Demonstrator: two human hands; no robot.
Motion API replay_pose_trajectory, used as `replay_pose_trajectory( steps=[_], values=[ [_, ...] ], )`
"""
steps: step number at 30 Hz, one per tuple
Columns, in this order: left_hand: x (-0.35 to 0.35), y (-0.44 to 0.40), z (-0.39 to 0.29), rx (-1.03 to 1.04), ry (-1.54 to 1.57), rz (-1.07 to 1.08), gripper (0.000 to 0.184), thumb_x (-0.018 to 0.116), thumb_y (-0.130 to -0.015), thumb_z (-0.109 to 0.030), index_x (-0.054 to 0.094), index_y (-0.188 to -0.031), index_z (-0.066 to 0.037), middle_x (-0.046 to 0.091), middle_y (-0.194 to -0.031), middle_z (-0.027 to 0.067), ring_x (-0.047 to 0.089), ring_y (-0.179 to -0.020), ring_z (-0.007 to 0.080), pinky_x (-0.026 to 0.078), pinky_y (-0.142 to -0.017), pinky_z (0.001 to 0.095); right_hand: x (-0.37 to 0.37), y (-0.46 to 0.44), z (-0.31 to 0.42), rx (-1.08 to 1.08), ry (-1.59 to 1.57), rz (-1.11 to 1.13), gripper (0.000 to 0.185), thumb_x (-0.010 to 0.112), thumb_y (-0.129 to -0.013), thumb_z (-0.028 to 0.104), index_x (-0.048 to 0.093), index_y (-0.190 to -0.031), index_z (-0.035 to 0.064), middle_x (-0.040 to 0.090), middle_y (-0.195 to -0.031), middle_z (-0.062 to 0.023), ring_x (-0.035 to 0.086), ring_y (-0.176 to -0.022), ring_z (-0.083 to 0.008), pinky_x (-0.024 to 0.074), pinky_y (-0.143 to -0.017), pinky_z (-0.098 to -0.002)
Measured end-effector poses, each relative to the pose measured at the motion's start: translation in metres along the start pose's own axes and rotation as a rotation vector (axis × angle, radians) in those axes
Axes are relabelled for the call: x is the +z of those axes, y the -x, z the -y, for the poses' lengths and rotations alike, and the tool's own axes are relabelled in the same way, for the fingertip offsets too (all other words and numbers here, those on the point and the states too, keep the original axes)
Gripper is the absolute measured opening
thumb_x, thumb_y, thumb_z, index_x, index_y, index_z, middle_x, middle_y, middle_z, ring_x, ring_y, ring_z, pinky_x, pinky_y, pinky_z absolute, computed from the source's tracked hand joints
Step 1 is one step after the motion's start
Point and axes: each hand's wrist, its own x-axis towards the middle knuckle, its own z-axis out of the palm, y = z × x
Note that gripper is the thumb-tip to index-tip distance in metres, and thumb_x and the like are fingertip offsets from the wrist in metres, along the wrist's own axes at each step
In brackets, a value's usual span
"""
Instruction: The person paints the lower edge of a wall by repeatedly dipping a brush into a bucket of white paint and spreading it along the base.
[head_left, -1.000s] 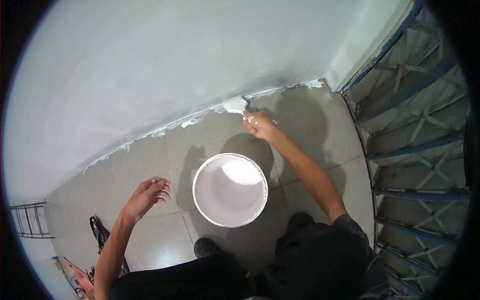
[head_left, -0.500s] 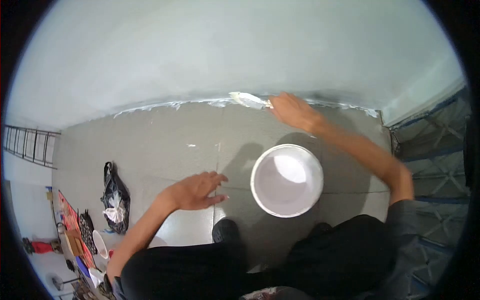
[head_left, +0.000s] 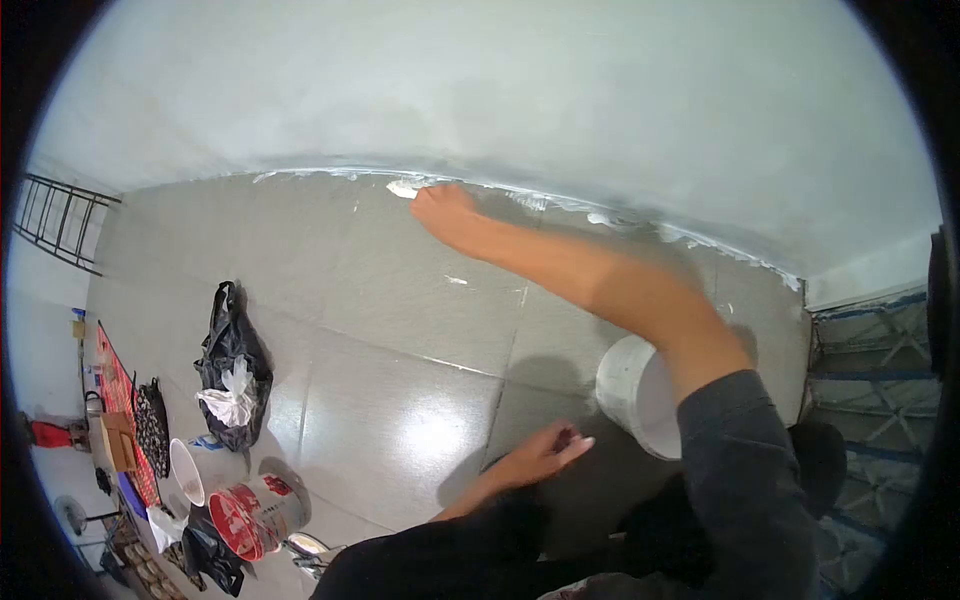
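My right hand [head_left: 445, 212] is closed round a paintbrush [head_left: 403, 188], its white-coated end showing past my fingers. The brush is low at the foot of the pale wall [head_left: 500, 90], by the white-smeared line where wall meets floor. Most of its handle is hidden in my grip. My left hand [head_left: 545, 455] hovers near my knee, fingers loosely curled and thumb apart, with nothing visible in it. Just right of that hand stands a white bucket [head_left: 622, 385], partly covered by my right forearm. White streaks mark the grey tiled floor [head_left: 400, 270] below the wall.
At left lie a black plastic bag [head_left: 225, 350] with a white bag on it, a white tub [head_left: 190, 470] and a red-and-white bucket [head_left: 255, 515]. A black metal rack [head_left: 65, 220] stands far left. Blue-edged scaffold-like frames [head_left: 870, 400] line the right side.
My right hand has moved left along the wall's foot with the paintbrush. My left hand has come down toward my legs. The view has shifted, so the bucket appears farther right.
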Motion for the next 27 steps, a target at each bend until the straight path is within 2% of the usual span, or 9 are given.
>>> replay_pose_trajectory(
  steps=[2,4,7,12,15,16,18,23,27],
  values=[
    [0.008,-0.022,0.009,0.323,0.061,0.027,0.036,0.055,-0.090,-0.029,0.050,-0.106,0.002,0.059,-0.082,0.0133,0.057,-0.075,0.0172,0.046,-0.065,0.0321,0.016,-0.025,0.014,0.089,-0.021,-0.040,0.009,0.059,-0.074,0.003,0.067,-0.078,0.0043,0.066,-0.082,-0.0101,0.066,-0.081,-0.0220,0.0543,-0.061,-0.0320],
    [0.011,-0.015,-0.026,0.283,-0.076,-0.009,0.033,0.057,-0.088,-0.024,0.051,-0.106,0.004,0.061,-0.084,0.0150,0.059,-0.077,0.0198,0.046,-0.066,0.0338,0.040,-0.048,0.017,0.181,-0.041,-0.134,0.010,0.062,-0.073,0.005,0.069,-0.080,0.0066,0.067,-0.088,-0.0083,0.066,-0.084,-0.0206,0.0540,-0.063,-0.0315],
    [0.016,-0.029,-0.035,0.297,-0.167,0.046,0.031,0.058,-0.085,-0.018,0.053,-0.104,0.005,0.062,-0.093,0.0182,0.061,-0.083,0.0261,0.046,-0.071,0.0366,0.057,-0.065,0.015,0.185,0.028,-0.075,0.013,0.059,-0.076,0.006,0.069,-0.084,0.0079,0.066,-0.083,-0.0076,0.064,-0.087,-0.0211,0.0547,-0.063,-0.0316],
    [0.018,-0.015,-0.025,0.502,-0.026,-0.001,0.030,0.058,-0.083,-0.016,0.054,-0.105,0.006,0.060,-0.104,0.0212,0.059,-0.092,0.0345,0.045,-0.079,0.0394,0.082,-0.076,0.019,0.239,0.027,-0.049,0.012,0.061,-0.075,0.008,0.069,-0.084,0.0082,0.066,-0.087,-0.0063,0.064,-0.087,-0.0195,0.0545,-0.063,-0.0298],
    [0.026,-0.028,-0.009,0.627,-0.061,-0.007,0.030,0.057,-0.084,-0.015,0.053,-0.106,0.006,0.060,-0.102,0.0220,0.059,-0.091,0.0340,0.044,-0.079,0.0395,0.095,-0.076,0.022,0.300,0.031,-0.014,0.013,0.061,-0.076,0.007,0.070,-0.085,0.0075,0.067,-0.089,-0.0084,0.065,-0.086,-0.0209,0.0539,-0.059,-0.0308],
    [0.026,-0.032,-0.007,0.606,-0.168,0.005,0.030,0.057,-0.084,-0.015,0.052,-0.106,0.006,0.061,-0.101,0.0217,0.059,-0.089,0.0331,0.045,-0.078,0.0391,0.098,-0.078,0.022,0.320,0.036,-0.002,0.013,0.061,-0.076,0.007,0.070,-0.086,0.0072,0.067,-0.089,-0.0096,0.065,-0.085,-0.0217,0.0536,-0.057,-0.0315],
    [0.028,-0.038,-0.004,0.545,-0.206,0.020,0.030,0.056,-0.086,-0.016,0.051,-0.107,0.005,0.061,-0.098,0.0208,0.060,-0.087,0.0310,0.045,-0.077,0.0383,0.103,-0.076,0.016,0.360,0.044,-0.053,0.013,0.060,-0.077,0.008,0.069,-0.086,0.0085,0.067,-0.090,-0.0064,0.065,-0.086,-0.0211,0.0543,-0.062,-0.0307],
    [0.020,-0.034,-0.028,0.278,0.057,0.123,0.032,0.052,-0.092,-0.028,0.050,-0.104,0.002,0.061,-0.090,0.0177,0.059,-0.080,0.0243,0.045,-0.072,0.0358,0.078,-0.043,-0.015,0.369,0.024,0.033,0.013,0.060,-0.078,0.007,0.069,-0.087,0.0090,0.067,-0.093,-0.0054,0.064,-0.090,-0.0200,0.0549,-0.067,-0.0311],
    [0.025,-0.045,-0.014,0.289,0.019,0.157,0.036,0.048,-0.094,-0.030,0.046,-0.115,-0.001,0.060,-0.095,0.0130,0.057,-0.083,0.0209,0.046,-0.074,0.0342,0.058,-0.007,-0.033,0.406,-0.003,0.109,0.013,0.061,-0.076,0.007,0.069,-0.086,0.0087,0.066,-0.096,-0.0064,0.064,-0.093,-0.0193,0.0550,-0.066,-0.0308]
  ],
)
